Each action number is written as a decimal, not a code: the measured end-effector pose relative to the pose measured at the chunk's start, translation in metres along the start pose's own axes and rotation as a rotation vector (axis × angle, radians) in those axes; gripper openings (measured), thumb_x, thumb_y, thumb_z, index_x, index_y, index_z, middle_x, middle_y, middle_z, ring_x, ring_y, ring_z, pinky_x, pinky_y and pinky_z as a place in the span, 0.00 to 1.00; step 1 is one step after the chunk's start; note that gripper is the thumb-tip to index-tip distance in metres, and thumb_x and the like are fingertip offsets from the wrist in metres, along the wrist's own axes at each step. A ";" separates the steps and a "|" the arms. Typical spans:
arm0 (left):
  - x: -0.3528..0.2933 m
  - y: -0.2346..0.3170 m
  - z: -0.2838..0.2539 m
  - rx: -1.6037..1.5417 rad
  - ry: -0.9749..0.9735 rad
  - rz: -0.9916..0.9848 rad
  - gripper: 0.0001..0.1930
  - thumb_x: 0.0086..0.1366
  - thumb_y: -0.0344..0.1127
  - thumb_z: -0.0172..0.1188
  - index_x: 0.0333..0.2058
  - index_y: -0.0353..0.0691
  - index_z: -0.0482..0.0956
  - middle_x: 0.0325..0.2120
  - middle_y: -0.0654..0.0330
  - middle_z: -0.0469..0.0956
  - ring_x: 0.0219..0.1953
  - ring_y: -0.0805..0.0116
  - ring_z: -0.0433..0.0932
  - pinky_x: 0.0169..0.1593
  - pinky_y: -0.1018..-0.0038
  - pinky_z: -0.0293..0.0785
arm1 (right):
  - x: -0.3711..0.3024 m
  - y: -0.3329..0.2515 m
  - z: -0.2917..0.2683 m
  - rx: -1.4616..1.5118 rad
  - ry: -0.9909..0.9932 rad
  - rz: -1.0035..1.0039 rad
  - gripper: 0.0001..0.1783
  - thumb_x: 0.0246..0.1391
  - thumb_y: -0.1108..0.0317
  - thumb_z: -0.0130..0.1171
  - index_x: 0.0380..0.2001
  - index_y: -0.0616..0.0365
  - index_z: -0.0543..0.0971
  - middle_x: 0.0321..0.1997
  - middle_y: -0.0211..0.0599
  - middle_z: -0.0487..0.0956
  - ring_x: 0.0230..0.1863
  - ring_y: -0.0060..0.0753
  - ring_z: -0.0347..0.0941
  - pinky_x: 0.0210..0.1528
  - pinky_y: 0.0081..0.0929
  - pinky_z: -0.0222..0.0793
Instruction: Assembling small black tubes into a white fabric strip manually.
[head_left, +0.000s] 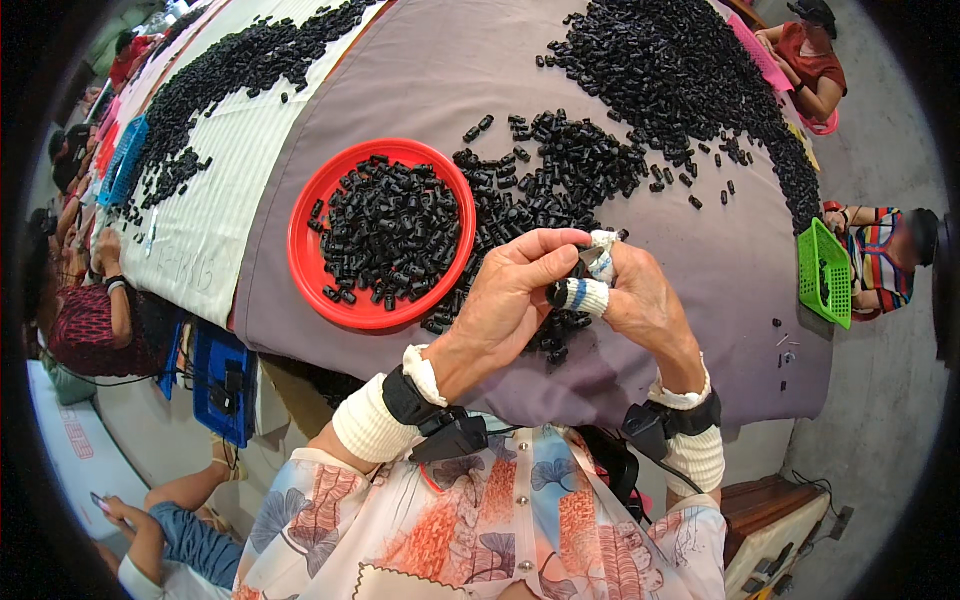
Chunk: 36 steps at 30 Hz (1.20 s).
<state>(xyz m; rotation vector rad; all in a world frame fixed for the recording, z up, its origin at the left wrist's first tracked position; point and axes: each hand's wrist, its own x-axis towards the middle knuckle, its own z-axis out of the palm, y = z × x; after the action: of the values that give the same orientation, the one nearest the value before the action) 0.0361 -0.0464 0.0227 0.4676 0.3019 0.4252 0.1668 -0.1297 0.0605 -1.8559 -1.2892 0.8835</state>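
My left hand [508, 290] and my right hand [645, 305] meet above the near part of the cloth-covered table. Between their fingertips is a small black plastic part [557, 293], gripped by both hands and partly hidden by the fingers. White finger covers [588, 296] with blue stripes wrap the thumb and a finger of my right hand. Left of my hands, a round red tray [299, 240] holds a heap of similar black parts [390, 225]. More loose black parts [570, 165] lie just beyond my fingers.
A large pile of black parts [660, 70] spreads across the far right of the table. Another pile [215, 75] covers the white cloth at left. A green basket [823, 270] sits at the right edge, a blue basket [122, 160] at far left. Several people work around the table.
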 end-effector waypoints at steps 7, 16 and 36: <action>-0.002 -0.001 0.001 0.069 0.013 0.050 0.09 0.62 0.29 0.53 0.41 0.34 0.74 0.35 0.61 0.76 0.36 0.75 0.74 0.41 0.77 0.72 | -0.001 0.003 0.004 0.036 -0.004 0.018 0.20 0.41 0.56 0.66 0.24 0.63 0.72 0.20 0.33 0.71 0.22 0.25 0.64 0.27 0.27 0.63; -0.001 0.003 0.001 0.005 0.002 0.015 0.09 0.62 0.30 0.53 0.40 0.35 0.74 0.33 0.61 0.76 0.35 0.76 0.75 0.39 0.80 0.73 | -0.001 0.000 0.002 0.132 -0.019 0.074 0.19 0.40 0.59 0.67 0.22 0.63 0.72 0.20 0.30 0.73 0.22 0.22 0.64 0.25 0.24 0.63; -0.005 0.010 0.009 0.056 -0.005 -0.025 0.09 0.59 0.26 0.53 0.39 0.36 0.69 0.34 0.60 0.75 0.35 0.74 0.75 0.38 0.78 0.73 | -0.007 -0.006 0.006 0.131 0.210 -0.155 0.23 0.36 0.71 0.68 0.38 0.61 0.71 0.23 0.30 0.74 0.22 0.17 0.67 0.24 0.18 0.66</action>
<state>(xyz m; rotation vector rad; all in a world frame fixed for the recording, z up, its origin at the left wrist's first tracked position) 0.0323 -0.0442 0.0361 0.5189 0.3154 0.3924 0.1566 -0.1342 0.0633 -1.6735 -1.1973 0.6559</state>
